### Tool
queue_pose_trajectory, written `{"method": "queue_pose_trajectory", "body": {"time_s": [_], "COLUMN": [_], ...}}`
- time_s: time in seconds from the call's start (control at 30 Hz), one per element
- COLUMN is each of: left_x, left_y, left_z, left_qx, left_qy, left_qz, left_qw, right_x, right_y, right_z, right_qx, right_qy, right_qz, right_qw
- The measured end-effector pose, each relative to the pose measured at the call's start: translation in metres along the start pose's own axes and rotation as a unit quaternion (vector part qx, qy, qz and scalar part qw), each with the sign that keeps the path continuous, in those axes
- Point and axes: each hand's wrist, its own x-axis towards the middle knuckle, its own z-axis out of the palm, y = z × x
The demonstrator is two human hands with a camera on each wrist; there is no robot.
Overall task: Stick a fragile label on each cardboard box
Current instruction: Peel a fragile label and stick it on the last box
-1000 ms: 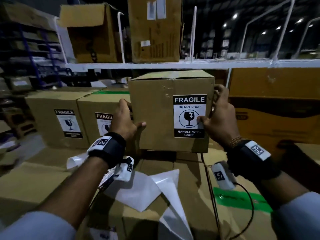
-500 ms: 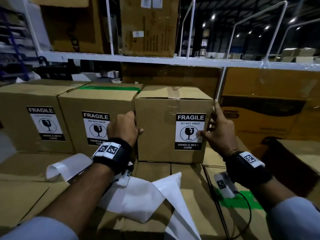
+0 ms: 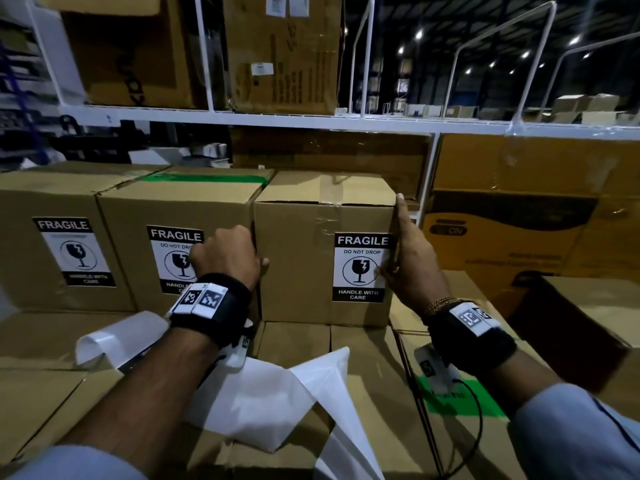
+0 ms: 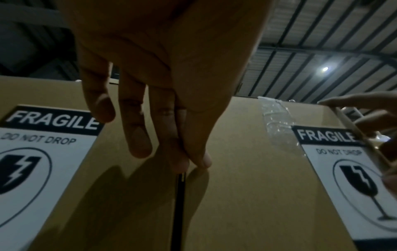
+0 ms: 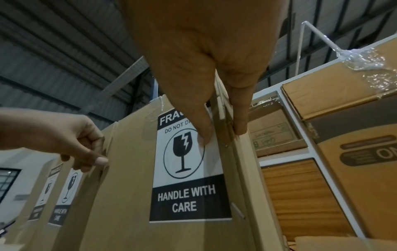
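Three boxes stand in a row under a white shelf (image 3: 311,121), each with a fragile label on its front face. Right box (image 3: 298,271) sits between both hands and touches the middle box (image 3: 131,244) along a thin dark seam; left box (image 3: 20,244) is further out.

Left hand (image 3: 227,256) grips the right box's left front edge: thumb on the front face, fingers (image 4: 139,135) curled toward the seam, their tips hidden in the head view. Right hand (image 3: 408,265) clamps the right front edge, thumb pressed on the label (image 3: 360,268) near its right margin, index finger straight up along the corner, other fingers (image 5: 240,108) round the side. So both hands are closed on the same box, neither free.

The label lies flat and upright, long axis vertical, low on the right part of the face. It sits right under the right thumb, well apart from the left hand, so any last smoothing is the right hand's job.

Judgement: all visible boxes in this row are labelled and this one looks seated in line. The next move is likely letting go and fetching another box or label. Peeled white backing sheets (image 3: 263,407) lie on the flat cartons (image 3: 41,344) in front, near the left wrist.
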Motion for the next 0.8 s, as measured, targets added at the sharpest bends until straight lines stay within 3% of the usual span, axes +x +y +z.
{"method": "queue_pose_trajectory", "body": {"time_s": [0.2,0.33,0.47,0.67,0.8], "left_x": [-0.024,-0.049,-0.068,-0.082,-0.095], "left_y": [-0.023,-0.047,-0.099,-0.168,-0.184], "left_z": [-0.027,-0.052,-0.067,-0.052,-0.022], "left_qx": [-0.148,-0.234,-0.279,-0.234,-0.184], "left_qy": [0.003,0.046,0.058,-0.05,-0.177], "left_qz": [0.015,0.025,-0.001,-0.028,0.001], "left_qw": [0.989,0.971,0.958,0.971,0.967], "right_x": [-0.007,-0.035,-0.072,-0.105,-0.11], "right_y": [-0.011,-0.048,-0.106,-0.185,-0.206], "right_z": [-0.011,-0.025,-0.042,-0.024,0.018], "right_qx": [-0.032,-0.083,-0.06,0.035,0.029], "right_qy": [-0.008,0.005,-0.117,-0.271,-0.359], "right_qz": [0.025,0.054,-0.018,-0.11,-0.138], "right_qw": [0.999,0.995,0.991,0.956,0.923]}}
